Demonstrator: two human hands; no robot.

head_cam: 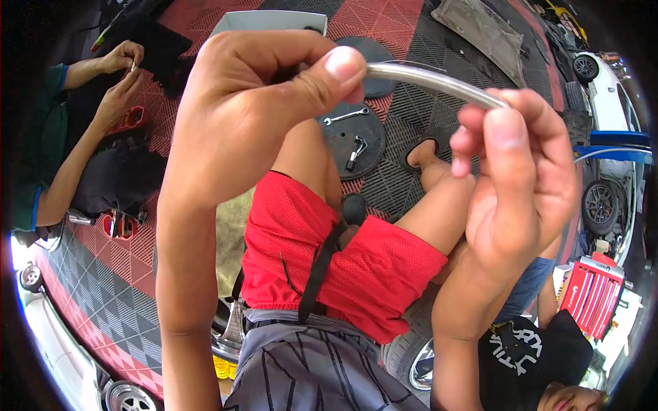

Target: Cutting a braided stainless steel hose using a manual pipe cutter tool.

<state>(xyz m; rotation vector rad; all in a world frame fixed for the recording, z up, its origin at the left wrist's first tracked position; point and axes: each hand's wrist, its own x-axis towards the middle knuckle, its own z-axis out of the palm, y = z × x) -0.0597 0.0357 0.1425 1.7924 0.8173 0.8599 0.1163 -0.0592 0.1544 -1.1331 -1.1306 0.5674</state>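
A short, silvery flexible hose (437, 82), apparently braided metal, bows slightly upward in front of me. My left hand (241, 108) pinches one end between thumb and fingers, covering that tip. At the other end, my right hand (524, 164) grips it between thumb and forefinger, its remaining fingers loosely curled. A thin strand, perhaps wire, shows just above the hose near my left thumb. Below my hands, a combination wrench (347, 117) and a small metal tool with a black end (356, 154) lie on a round black disc (378, 141).
Another dark disc (383, 54) and a pale box (272, 20) are ahead. On the left, a co-worker's hands (121, 72) hold something small. Someone sits close on my right, in a black shirt (534, 349). A red tool chest (591, 298) and blue lift arm (614, 146) stand beyond.
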